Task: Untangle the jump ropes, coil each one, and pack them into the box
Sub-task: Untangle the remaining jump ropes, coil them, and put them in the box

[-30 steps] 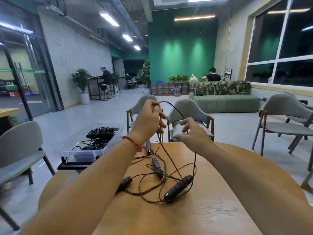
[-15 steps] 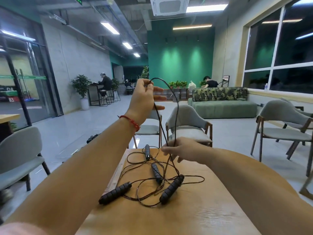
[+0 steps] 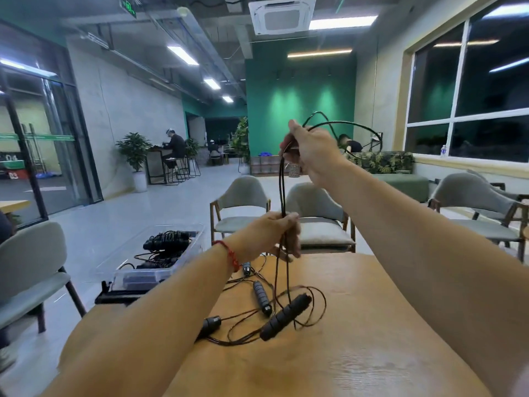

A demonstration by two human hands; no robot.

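Only the head view here. The right hand (image 3: 312, 151) is raised high, fingers curled round a loop of thin black cord (image 3: 282, 190). The left hand (image 3: 274, 233) sits lower, just above the wooden table (image 3: 357, 353), fist wrapped round the strands hanging down. The rest of the tangle lies on the table below, with 4 ribbed handles (image 3: 286, 316) in it, so I'd guess 2 ropes. The clear plastic box (image 3: 143, 279) is off the table's left edge, with coiled ropes (image 3: 167, 243) already inside.

The cord looks light and springy, since it holds an arc above the right hand, so coils will probably want to pop open. The handles carry the weight and look grippy. I'd grab a handle and feed cord from there, because tugging mid-cord likely tightens the snags.
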